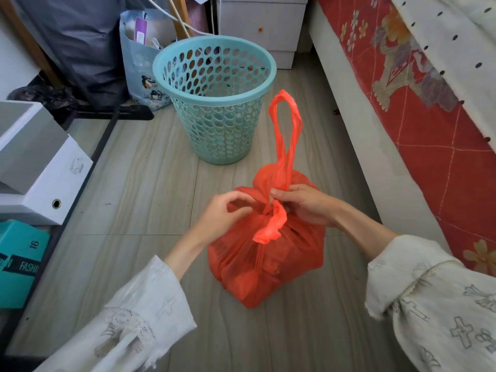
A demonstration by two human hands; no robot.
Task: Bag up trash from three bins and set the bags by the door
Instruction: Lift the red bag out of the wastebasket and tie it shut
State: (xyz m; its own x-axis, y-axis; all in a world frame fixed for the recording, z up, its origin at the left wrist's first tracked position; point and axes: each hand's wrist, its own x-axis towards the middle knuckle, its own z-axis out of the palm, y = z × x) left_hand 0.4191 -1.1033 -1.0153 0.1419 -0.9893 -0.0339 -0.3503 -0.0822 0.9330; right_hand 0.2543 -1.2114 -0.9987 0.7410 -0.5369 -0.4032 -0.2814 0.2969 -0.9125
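Note:
A full red plastic bag (265,259) sits on the wooden floor in front of me. Both hands are at its gathered neck. My left hand (225,213) pinches the bag's plastic on the left side of the neck. My right hand (303,204) grips the base of one long handle loop, which stands up toward the bin. The other handle droops forward over the bag's front. Behind the bag stands a turquoise perforated bin (214,100), upright, with nothing visible inside.
A bed with a red flowered cover (418,108) runs along the right. White and teal boxes (35,162) sit on a low shelf at the left. A penguin-print bag (142,63) and a white drawer unit (260,25) stand behind the bin.

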